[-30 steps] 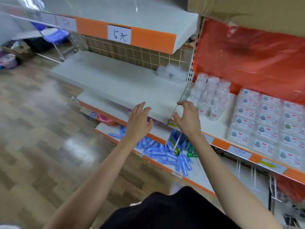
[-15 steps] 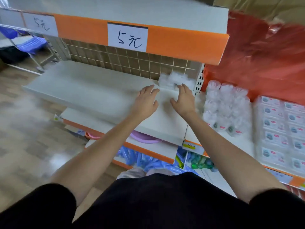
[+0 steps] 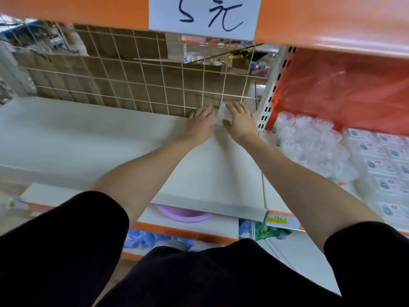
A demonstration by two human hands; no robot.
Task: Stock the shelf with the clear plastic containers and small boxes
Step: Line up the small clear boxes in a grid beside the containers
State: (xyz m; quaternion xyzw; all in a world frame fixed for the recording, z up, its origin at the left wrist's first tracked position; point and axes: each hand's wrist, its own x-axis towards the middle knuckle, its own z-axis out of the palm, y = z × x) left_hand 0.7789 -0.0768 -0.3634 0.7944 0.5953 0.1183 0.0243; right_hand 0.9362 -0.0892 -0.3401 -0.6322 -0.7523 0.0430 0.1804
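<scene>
Hands: left hand (image 3: 200,125) and right hand (image 3: 241,122) close together, fingers straight, flanking the pack.
Stock: clear plastic containers (image 3: 221,113) at shelf (image 3: 88,138) back corner, against wire grid (image 3: 132,85).
Why: probably squaring it rearward, leaving front space.

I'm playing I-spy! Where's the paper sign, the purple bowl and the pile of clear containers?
paper sign (image 3: 204,16): head view, blank white between the handwritten marks.
purple bowl (image 3: 183,214): head view, the rim peeking out low down.
clear containers (image 3: 309,140): head view, middle of the pile on the right.
</scene>
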